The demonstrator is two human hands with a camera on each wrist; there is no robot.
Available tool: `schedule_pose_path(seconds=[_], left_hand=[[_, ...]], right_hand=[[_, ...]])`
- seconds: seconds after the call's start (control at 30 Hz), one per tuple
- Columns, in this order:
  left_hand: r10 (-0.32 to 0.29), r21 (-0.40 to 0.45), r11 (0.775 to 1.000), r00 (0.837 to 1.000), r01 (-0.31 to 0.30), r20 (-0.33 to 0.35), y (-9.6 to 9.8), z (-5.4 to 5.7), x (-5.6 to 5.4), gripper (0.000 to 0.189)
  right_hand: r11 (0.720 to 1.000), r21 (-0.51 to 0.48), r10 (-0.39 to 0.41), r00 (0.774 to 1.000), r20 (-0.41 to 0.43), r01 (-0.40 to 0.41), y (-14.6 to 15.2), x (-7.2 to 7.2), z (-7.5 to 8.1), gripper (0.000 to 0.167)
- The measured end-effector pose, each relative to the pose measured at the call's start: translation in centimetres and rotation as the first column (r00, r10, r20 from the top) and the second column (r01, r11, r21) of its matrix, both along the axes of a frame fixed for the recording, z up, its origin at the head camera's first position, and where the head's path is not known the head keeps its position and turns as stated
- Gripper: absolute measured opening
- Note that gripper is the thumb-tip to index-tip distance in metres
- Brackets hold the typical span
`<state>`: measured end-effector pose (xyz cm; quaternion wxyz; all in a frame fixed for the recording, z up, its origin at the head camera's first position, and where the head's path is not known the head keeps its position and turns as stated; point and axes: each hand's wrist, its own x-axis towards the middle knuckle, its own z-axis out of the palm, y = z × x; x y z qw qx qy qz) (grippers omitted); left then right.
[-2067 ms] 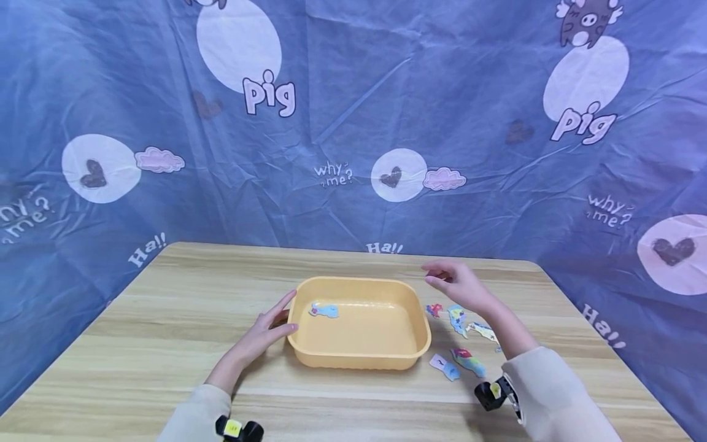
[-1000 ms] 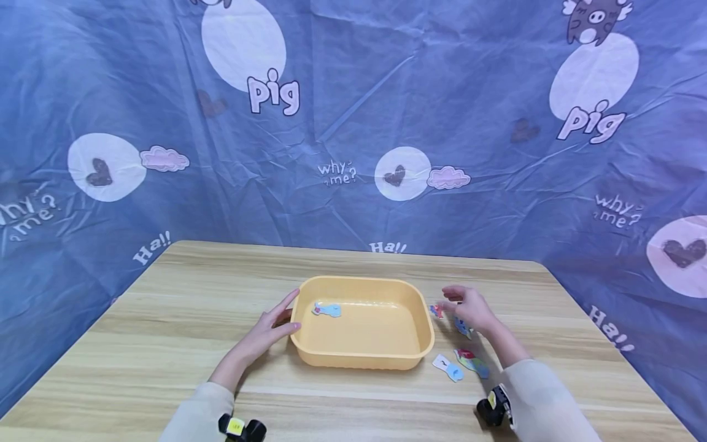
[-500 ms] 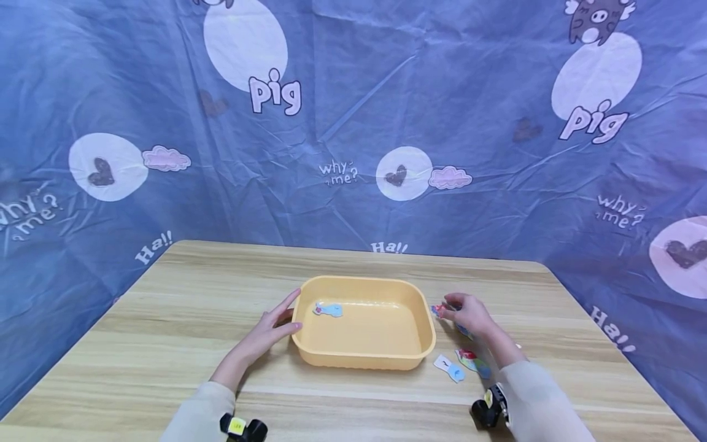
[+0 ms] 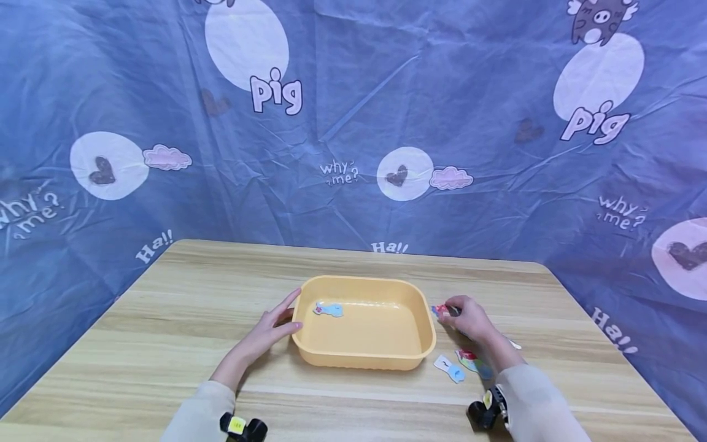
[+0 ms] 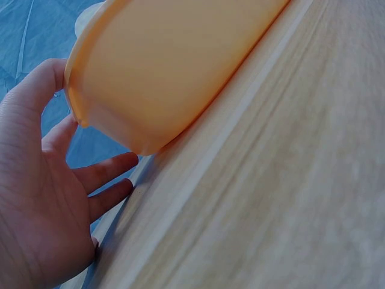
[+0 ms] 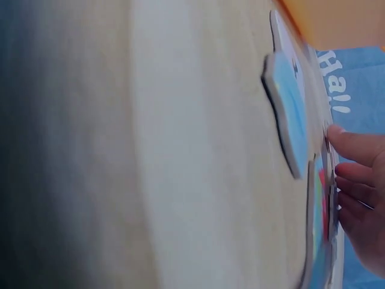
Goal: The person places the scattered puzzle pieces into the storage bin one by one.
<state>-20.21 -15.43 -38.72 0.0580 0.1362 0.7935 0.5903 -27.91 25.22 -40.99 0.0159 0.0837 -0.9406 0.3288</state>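
Observation:
My left hand (image 4: 269, 329) rests at the left end of the yellow plastic tray (image 4: 361, 361), thumb and forefinger touching its rim, the other fingers extended beside its wall in the left wrist view. A light-blue puzzle piece (image 4: 329, 310) lies inside the tray, near its left end. Right of the tray, my right hand (image 4: 468, 317) reaches down to the table and pinches a small red-and-blue puzzle piece (image 4: 438, 309) between thumb and fingers.
Near the tray's front right corner lie a white-and-blue puzzle piece (image 4: 450, 369) and a red-and-green one (image 4: 474, 363). A pale piece (image 4: 515, 344) shows from behind the right forearm. A blue printed cloth (image 4: 353, 123) hangs behind the wooden table (image 4: 221, 276).
My right hand has come down from above the table beyond the pieces onto the small red-and-blue puzzle piece, its fingers closing there. My left hand stays at the tray.

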Motion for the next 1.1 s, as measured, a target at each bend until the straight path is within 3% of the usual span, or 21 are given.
schedule_pose_path(seconds=[0.2,0.43,0.67,1.1], left_hand=[[-0.010,0.027,1.000,1.000,0.010,0.000,-0.4,-1.4,-0.8,0.063],[0.007,-0.064,0.998,0.999,-0.010,-0.045,-0.9,-3.1,-1.8,0.063],[0.021,-0.035,0.999,1.000,-0.021,-0.014,-0.8,-3.1,-1.7,0.065],[0.013,-0.042,0.999,0.999,-0.014,-0.034,-0.8,-3.2,-1.7,0.065]], right_hand=[[0.999,0.032,0.028,0.998,-0.052,-0.026,0.1,-0.1,-0.5,0.042],[0.999,0.032,-0.006,0.999,-0.053,0.008,0.0,0.0,-0.6,0.042],[0.999,0.027,-0.041,0.998,-0.043,0.043,-0.2,0.0,-0.6,0.042],[0.998,0.015,-0.057,0.998,-0.029,0.057,-0.4,0.2,-0.6,0.039]])
